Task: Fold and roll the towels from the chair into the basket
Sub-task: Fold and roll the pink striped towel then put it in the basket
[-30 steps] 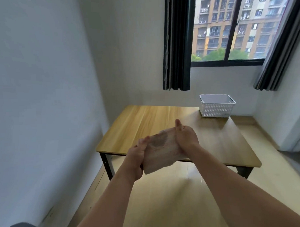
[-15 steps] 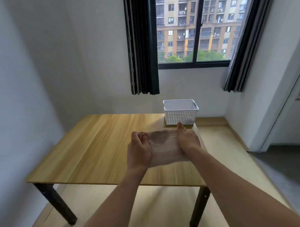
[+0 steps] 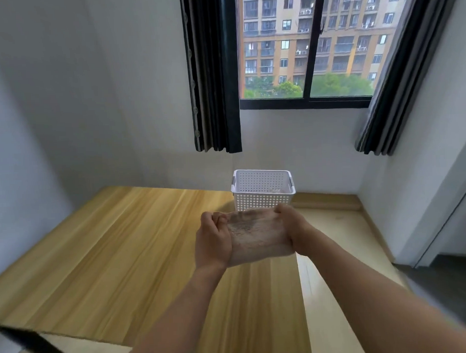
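A small beige towel [image 3: 255, 236] is stretched between my two hands above the wooden table [image 3: 110, 254]. My left hand [image 3: 211, 240] grips its left edge with curled fingers. At the right edge, my right hand [image 3: 294, 227] pinches the towel's upper corner. Just beyond the towel, a white perforated basket [image 3: 262, 191] stands at the table's far right edge, with something pale lying inside it. The chair is out of view.
White walls close in on the left and behind the table. A dark curtain [image 3: 213, 71] hangs left of the window [image 3: 304, 44], a grey curtain [image 3: 385, 97] on its right. Light floor [image 3: 332, 252] runs along the table's right side.
I have come closer to the table and the view has turned right. Both hands still hold the towel, now spread wider and nearer to the basket.
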The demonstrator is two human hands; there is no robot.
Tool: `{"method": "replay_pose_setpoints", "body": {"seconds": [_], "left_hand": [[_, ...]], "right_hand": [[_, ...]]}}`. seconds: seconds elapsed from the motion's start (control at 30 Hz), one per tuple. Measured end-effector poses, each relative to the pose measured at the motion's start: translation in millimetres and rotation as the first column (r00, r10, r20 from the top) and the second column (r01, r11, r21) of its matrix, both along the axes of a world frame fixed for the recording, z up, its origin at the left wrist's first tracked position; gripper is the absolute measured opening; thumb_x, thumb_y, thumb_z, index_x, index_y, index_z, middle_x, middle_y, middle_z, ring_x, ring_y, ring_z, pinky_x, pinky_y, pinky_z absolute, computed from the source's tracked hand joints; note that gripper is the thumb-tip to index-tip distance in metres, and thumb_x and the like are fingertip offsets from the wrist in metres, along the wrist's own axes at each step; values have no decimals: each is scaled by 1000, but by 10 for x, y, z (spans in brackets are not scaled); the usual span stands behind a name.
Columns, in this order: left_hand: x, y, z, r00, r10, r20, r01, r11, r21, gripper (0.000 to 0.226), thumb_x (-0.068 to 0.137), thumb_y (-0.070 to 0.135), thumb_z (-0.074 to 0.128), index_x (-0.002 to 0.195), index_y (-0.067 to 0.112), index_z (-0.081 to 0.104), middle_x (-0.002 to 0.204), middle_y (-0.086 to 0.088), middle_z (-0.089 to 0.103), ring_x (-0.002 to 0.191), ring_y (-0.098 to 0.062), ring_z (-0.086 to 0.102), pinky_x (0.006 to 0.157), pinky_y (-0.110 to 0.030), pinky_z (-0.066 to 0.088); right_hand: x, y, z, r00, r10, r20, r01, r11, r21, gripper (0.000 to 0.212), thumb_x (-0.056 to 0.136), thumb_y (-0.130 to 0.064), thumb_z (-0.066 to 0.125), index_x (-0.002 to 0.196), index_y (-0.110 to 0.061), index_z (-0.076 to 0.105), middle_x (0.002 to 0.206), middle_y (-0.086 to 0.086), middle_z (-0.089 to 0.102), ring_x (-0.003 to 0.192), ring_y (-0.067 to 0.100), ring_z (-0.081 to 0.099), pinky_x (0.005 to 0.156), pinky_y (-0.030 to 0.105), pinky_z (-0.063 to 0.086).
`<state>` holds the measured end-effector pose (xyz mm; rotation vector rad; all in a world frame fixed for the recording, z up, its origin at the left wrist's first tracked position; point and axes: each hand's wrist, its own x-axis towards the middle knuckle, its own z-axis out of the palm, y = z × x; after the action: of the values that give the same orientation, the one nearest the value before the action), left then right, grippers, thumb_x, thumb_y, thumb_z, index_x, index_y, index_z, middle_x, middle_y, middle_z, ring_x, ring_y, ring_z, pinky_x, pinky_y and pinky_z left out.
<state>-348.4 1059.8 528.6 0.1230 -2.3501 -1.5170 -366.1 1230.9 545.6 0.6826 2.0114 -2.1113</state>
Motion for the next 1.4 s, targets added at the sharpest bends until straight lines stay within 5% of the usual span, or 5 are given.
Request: {"method": "replay_pose_setpoints", "body": {"seconds": [0.43, 0.83, 0.97, 1.17, 1.4], "left_hand": [[-1569, 1401, -69, 947, -75, 311, 16, 982, 188, 22, 96, 22, 55, 78, 9, 48, 79, -12, 63, 67, -25, 62, 55, -37, 57], [-3965, 1926, -291, 906, 83, 414, 53, 950, -306, 31, 91, 37, 52, 72, 12, 55, 76, -5, 64, 62, -22, 53, 54, -30, 38], [-4635, 2039, -767, 795, 193, 575, 142, 863, -486, 10, 83, 12, 44, 74, 16, 47, 137, -3, 53, 86, -26, 62, 59, -29, 37], [-5202, 2183, -1507, 547, 287, 787, 443, 699, -562, 27, 89, 6, 41, 109, 9, 60, 114, -9, 63, 103, -29, 61, 80, -37, 47], [-5432, 2178, -1977, 262, 315, 912, 661, 630, -407, 31, 94, 7, 45, 122, 5, 57, 126, -13, 59, 118, -32, 56, 95, -39, 41]], "right_hand": [[-2230, 1597, 186, 905, 425, -7, -363, 781, 508, 17, 88, -14, 50, 78, -10, 64, 83, 14, 65, 83, 30, 62, 73, 36, 50], [-4829, 1755, -121, 763, 641, -86, -281, 448, 849, 28, 94, -20, 42, 112, -10, 60, 107, 11, 63, 88, 26, 54, 74, 32, 44], [-5450, 1706, -702, 656, 747, 109, -396, 219, 892, 24, 93, -23, 41, 106, -7, 54, 107, 15, 63, 94, 35, 59, 72, 36, 46], [-5841, 1609, -1480, 399, 834, 381, -469, -171, 866, 11, 98, -12, 39, 99, -12, 50, 119, 17, 56, 109, 36, 57, 81, 37, 46], [-6052, 1444, -2189, 280, 842, 460, -572, -239, 785, 23, 97, -10, 42, 76, -19, 44, 120, 19, 58, 111, 35, 58, 84, 34, 46]]}}
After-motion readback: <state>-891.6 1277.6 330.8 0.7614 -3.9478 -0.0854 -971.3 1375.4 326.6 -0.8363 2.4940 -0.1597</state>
